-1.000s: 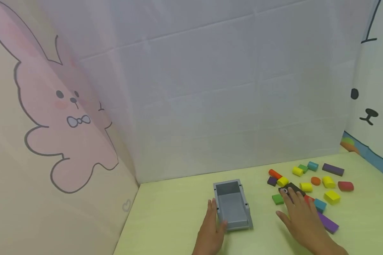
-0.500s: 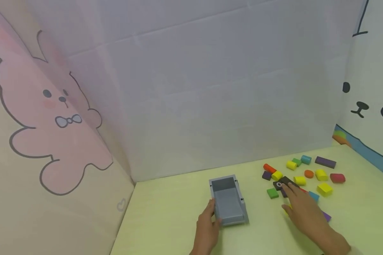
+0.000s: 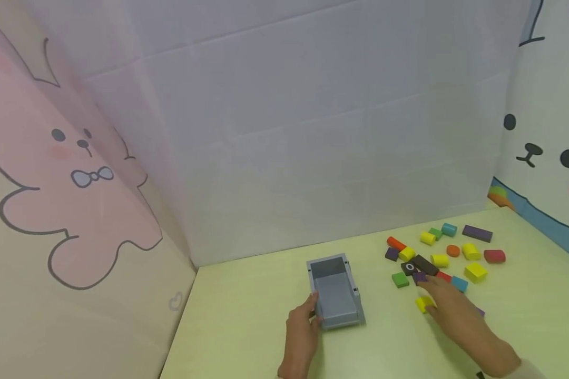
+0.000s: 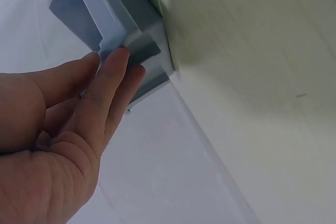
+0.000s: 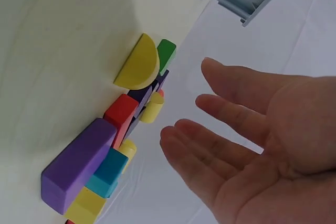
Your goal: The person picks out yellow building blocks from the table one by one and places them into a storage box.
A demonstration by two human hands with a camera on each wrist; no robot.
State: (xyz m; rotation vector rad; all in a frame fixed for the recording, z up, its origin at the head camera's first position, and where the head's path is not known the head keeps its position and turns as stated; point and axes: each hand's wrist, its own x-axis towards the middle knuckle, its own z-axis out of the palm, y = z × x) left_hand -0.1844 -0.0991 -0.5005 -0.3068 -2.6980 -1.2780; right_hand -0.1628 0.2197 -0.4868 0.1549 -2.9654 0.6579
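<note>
Fingers of left hand (image 3: 300, 330) touch grey tray (image 3: 334, 290); right hand (image 3: 448, 308) hovers relaxed over "O"-marked black block (image 3: 418, 264).

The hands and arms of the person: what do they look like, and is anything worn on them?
Both the left hand and the right hand are bare: no gloves, rings or watch show. A pale sleeve edge appears at the right forearm in the head view. No sleeve shows on the left.

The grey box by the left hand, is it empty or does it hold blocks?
Empty: the head view shows only the bare grey floor of the grey box; the blocks lie beside it.
</note>
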